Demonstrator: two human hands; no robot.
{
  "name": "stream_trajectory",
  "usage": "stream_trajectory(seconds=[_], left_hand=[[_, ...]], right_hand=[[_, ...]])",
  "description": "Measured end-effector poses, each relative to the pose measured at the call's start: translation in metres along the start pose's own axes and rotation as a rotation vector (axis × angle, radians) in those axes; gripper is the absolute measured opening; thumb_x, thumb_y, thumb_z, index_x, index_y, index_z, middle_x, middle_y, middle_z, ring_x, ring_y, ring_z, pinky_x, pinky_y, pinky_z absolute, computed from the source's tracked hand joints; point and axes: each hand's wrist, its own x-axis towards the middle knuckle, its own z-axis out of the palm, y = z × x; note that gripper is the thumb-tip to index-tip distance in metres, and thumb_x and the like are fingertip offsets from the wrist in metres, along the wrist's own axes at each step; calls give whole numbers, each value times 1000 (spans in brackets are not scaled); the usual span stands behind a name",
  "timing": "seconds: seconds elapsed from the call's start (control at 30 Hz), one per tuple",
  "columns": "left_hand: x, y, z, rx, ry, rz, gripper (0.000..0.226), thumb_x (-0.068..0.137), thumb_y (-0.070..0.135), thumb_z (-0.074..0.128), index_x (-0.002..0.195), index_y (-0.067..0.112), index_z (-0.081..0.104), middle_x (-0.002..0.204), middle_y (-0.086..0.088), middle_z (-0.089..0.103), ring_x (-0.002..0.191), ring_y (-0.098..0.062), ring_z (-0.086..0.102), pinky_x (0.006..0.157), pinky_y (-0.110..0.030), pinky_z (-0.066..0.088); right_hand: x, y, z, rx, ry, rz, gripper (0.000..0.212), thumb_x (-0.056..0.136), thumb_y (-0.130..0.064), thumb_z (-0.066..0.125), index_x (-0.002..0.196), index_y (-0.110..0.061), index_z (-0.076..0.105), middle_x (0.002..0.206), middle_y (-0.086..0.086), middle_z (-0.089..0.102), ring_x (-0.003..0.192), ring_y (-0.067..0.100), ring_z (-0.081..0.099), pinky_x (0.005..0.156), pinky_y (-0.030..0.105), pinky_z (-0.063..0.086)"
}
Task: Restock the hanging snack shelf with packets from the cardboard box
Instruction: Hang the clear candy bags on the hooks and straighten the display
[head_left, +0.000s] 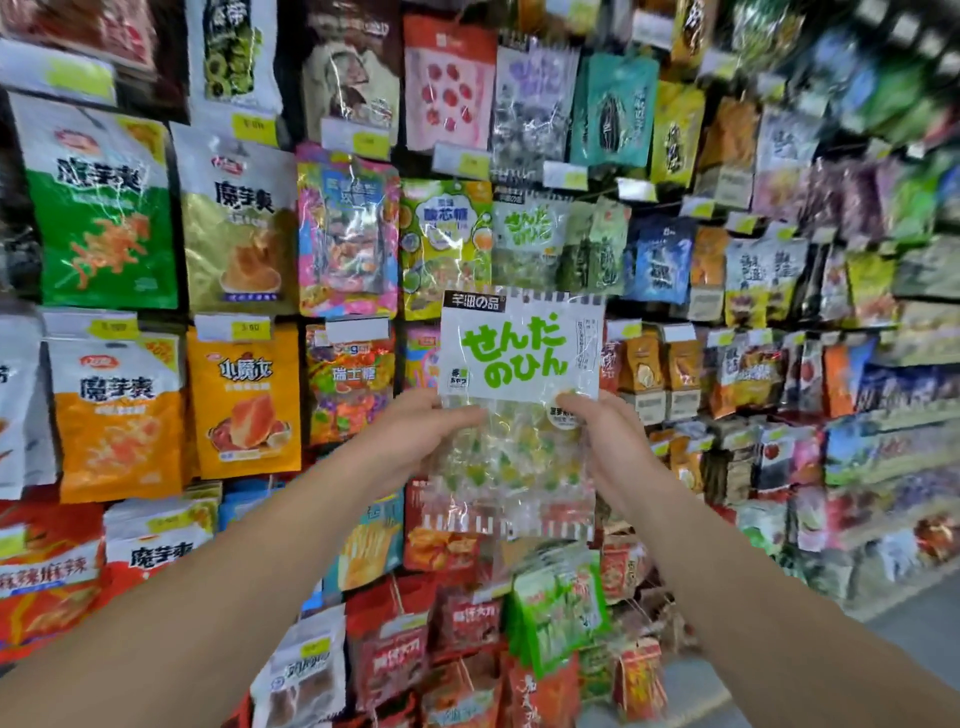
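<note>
Item in hand: clear candy packet (519, 395), green lettering. Left hand (415, 441) and right hand (608, 441) each grip a side. Position: below the matching hung packet (527, 234), not yet hooked. Cardboard box unseen; remaining stock probably unknowable.

The candy packet (521, 358) reads "せんだのひん" in green letters. Left of it, an orange packet (244, 400) reads "小魔女"; the price tag (250, 328) above that shows "3.60".
</note>
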Motion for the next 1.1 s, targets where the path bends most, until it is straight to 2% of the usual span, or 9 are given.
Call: stream_trajectory(seconds=[0.13, 0.23, 0.37, 0.5, 0.57, 0.77, 0.83, 0.93, 1.1], left_hand=[[65, 12, 12, -11, 5, 71, 8, 87, 21, 72, 93, 17, 69, 84, -6, 61, 70, -20, 46, 65, -31, 40], [116, 25, 23, -77, 3, 134, 9, 89, 16, 71, 96, 22, 70, 83, 1, 73, 61, -14, 52, 53, -22, 37], [174, 38, 35, -142, 59, 146, 8, 88, 20, 72, 96, 21, 72, 97, -4, 76, 77, -21, 61, 63, -27, 43], [219, 46, 48, -158, 91, 169, 11, 90, 16, 69, 100, 18, 73, 95, -7, 73, 71, -20, 59, 62, -27, 43], [244, 53, 52, -132, 129, 196, 9, 90, 15, 68, 98, 16, 72, 94, -10, 74, 71, -22, 60, 65, -28, 43], [307, 56, 57, -118, 278, 211, 25, 79, 26, 76, 102, 17, 70, 100, -29, 66, 70, -24, 46, 63, -37, 32], [327, 57, 57, -128, 346, 208, 23, 81, 25, 77, 102, 19, 68, 94, -24, 66, 65, -22, 44, 59, -34, 31], [353, 59, 61, -98, 416, 200, 58, 66, 39, 81, 114, 13, 62, 102, -12, 71, 66, -21, 50, 55, -29, 36], [380, 75, 69, -29, 552, 224, 18, 82, 17, 73, 96, 6, 69, 74, -9, 68, 53, -18, 47, 50, -24, 35]], right_hand=[[58, -12, -13, -58, 27, -16, 63, 85, -31, 75, 138, -22, 43, 138, -4, 48, 113, 25, 67, 108, 51, 45], [106, -28, -25, -89, 22, -55, 15, 93, -19, 68, 102, -16, 57, 111, 2, 63, 114, 30, 63, 106, 54, 46], [158, -47, -32, -126, 36, -84, 59, 73, -40, 78, 121, -19, 51, 126, 0, 56, 120, 28, 59, 107, 53, 45], [213, -56, -46, -237, 51, -122, 4, 91, -23, 68, 91, -24, 64, 96, 0, 67, 81, 11, 63, 79, 33, 54], [245, -65, -53, -292, 72, -151, 5, 90, -19, 68, 89, -20, 63, 84, 1, 62, 70, 13, 60, 68, 31, 53], [339, -101, -56, -399, 85, -283, 45, 74, -33, 69, 116, -23, 55, 106, 7, 69, 100, 27, 66, 95, 49, 53], [365, -117, -53, -431, 63, -345, 50, 75, -34, 66, 122, -21, 54, 106, 7, 67, 98, 26, 64, 90, 47, 53], [398, -142, -49, -454, -1, -436, 45, 89, -29, 64, 129, -17, 48, 111, 1, 58, 101, 22, 56, 84, 36, 44], [443, -169, -43, -451, -48, -577, 59, 91, -20, 67, 142, -17, 38, 119, 0, 51, 99, 17, 50, 82, 29, 36]])
